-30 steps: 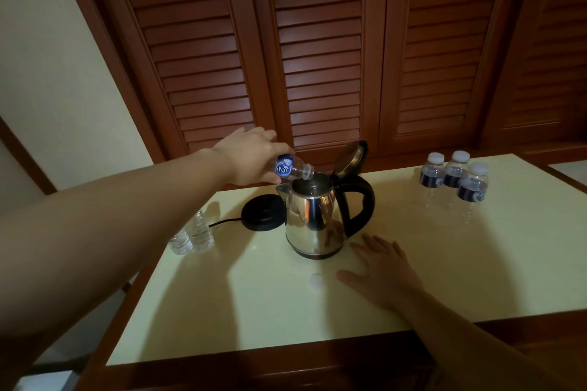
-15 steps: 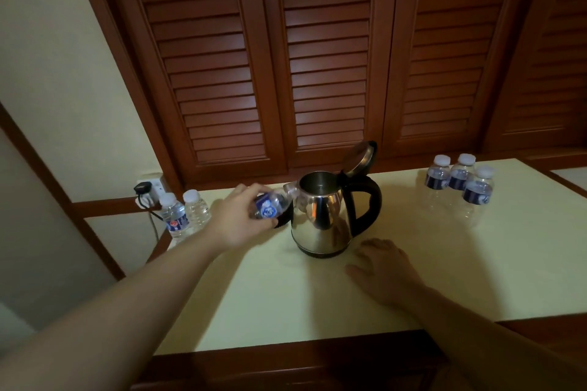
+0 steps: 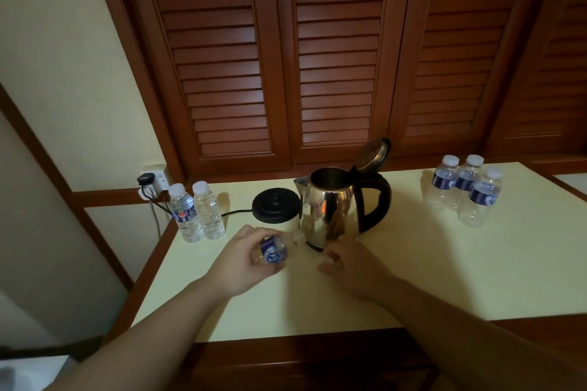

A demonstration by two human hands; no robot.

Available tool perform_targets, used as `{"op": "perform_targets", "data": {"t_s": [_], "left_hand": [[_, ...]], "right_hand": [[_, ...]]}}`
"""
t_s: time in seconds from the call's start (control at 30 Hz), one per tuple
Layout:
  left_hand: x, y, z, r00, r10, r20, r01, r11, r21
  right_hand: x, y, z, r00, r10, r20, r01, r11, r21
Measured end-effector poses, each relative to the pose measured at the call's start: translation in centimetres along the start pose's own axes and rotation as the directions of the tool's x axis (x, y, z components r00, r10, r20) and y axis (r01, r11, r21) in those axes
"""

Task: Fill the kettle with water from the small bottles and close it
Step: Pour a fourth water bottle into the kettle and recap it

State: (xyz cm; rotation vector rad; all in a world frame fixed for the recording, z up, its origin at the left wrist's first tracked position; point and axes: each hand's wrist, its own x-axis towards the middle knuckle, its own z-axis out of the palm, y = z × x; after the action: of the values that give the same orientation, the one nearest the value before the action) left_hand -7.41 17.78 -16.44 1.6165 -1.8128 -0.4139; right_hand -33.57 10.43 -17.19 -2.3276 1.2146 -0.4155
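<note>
- Left hand (image 3: 244,260) had brought the bottle (image 3: 274,251) down from the kettle (image 3: 330,209) mouth; still gripped it, near the base.
- Right hand (image 3: 352,263) loosely curled; holding a cap: cannot tell.
- Pour judged done; lid (image 3: 373,154) open.

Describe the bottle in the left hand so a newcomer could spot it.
Start at the steel kettle mid-table. Just in front of its base, the left hand grips a small bottle. It's the only one lying sideways; the others stand upright.
</note>
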Motion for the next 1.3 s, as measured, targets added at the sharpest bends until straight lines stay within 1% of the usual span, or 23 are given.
{"op": "perform_targets", "data": {"t_s": [0.07, 0.13, 0.37, 0.53, 0.63, 0.73, 0.83, 0.9, 0.97, 1.03, 1.07, 1.1, 1.2, 1.3], "left_hand": [[-0.1, 0.2, 0.1, 1.0, 0.011, 0.004, -0.011, 0.999, -0.03], [0.0, 0.3, 0.2, 1.0, 0.026, 0.001, -0.026, 0.998, -0.052], [0.5, 0.7, 0.8, 0.997, 0.082, 0.008, -0.081, 0.995, -0.065], [1.0, 1.2, 1.1, 0.999, 0.034, 0.035, -0.031, 0.995, -0.098], [1.3, 1.9, 1.4, 0.998, -0.01, 0.056, 0.017, 0.992, -0.122], [1.6, 2.6, 2.1, 0.999, 0.0, 0.044, 0.005, 0.993, -0.119], [2.0, 3.6, 2.8, 0.999, 0.031, 0.043, -0.028, 0.998, -0.058], [2.4, 4.4, 3.4, 0.998, 0.035, 0.059, -0.034, 0.999, -0.022], [2.7, 5.2, 3.9, 0.998, 0.032, 0.059, -0.032, 0.999, -0.011], [3.0, 5.8, 4.3, 0.998, 0.021, 0.058, -0.021, 1.0, -0.011], [3.0, 6.1, 4.5, 0.998, 0.021, 0.062, -0.02, 1.0, -0.015], [3.1, 6.4, 4.8, 0.997, 0.028, 0.07, -0.027, 0.999, -0.023], [3.3, 7.5, 6.1, 0.993, 0.082, 0.086, -0.077, 0.996, -0.051], [3.7, 8.6, 7.8, 0.989, 0.125, 0.074, -0.119, 0.99, -0.079]], "right_hand": [[0.2, -1.0, -0.6, 0.993, -0.012, -0.116, 0.033, 0.984, 0.178], [0.3, -2.2, -1.4, 0.984, 0.001, -0.179, 0.05, 0.959, 0.28], [0.4, -2.9, -2.0, 0.987, -0.013, -0.163, 0.064, 0.948, 0.311], [0.4, -1.8, -3.1, 0.992, -0.012, -0.122, 0.056, 0.93, 0.362], [0.2, -1.2, -4.2, 0.994, -0.046, -0.102, 0.079, 0.933, 0.351], [-0.1, -0.5, -5.0, 0.995, -0.048, -0.084, 0.075, 0.929, 0.362], [-0.7, -0.2, -4.7, 0.998, 0.025, -0.059, -0.004, 0.943, 0.333], [-1.1, 0.0, -4.6, 0.991, 0.085, -0.099, -0.051, 0.951, 0.305], [-1.5, 0.6, -5.4, 0.986, 0.101, -0.13, -0.052, 0.941, 0.334], [-2.0, 1.4, -6.7, 0.998, 0.052, -0.031, -0.033, 0.899, 0.437], [-2.2, 2.0, -7.2, 1.0, 0.02, 0.016, -0.025, 0.891, 0.454], [-2.5, 2.5, -7.7, 0.999, 0.005, 0.039, -0.022, 0.897, 0.441], [-3.4, 3.8, -8.4, 1.0, -0.02, 0.0, 0.019, 0.928, 0.372], [-4.4, 4.2, -8.7, 0.998, 0.045, -0.044, -0.034, 0.972, 0.231]]}}
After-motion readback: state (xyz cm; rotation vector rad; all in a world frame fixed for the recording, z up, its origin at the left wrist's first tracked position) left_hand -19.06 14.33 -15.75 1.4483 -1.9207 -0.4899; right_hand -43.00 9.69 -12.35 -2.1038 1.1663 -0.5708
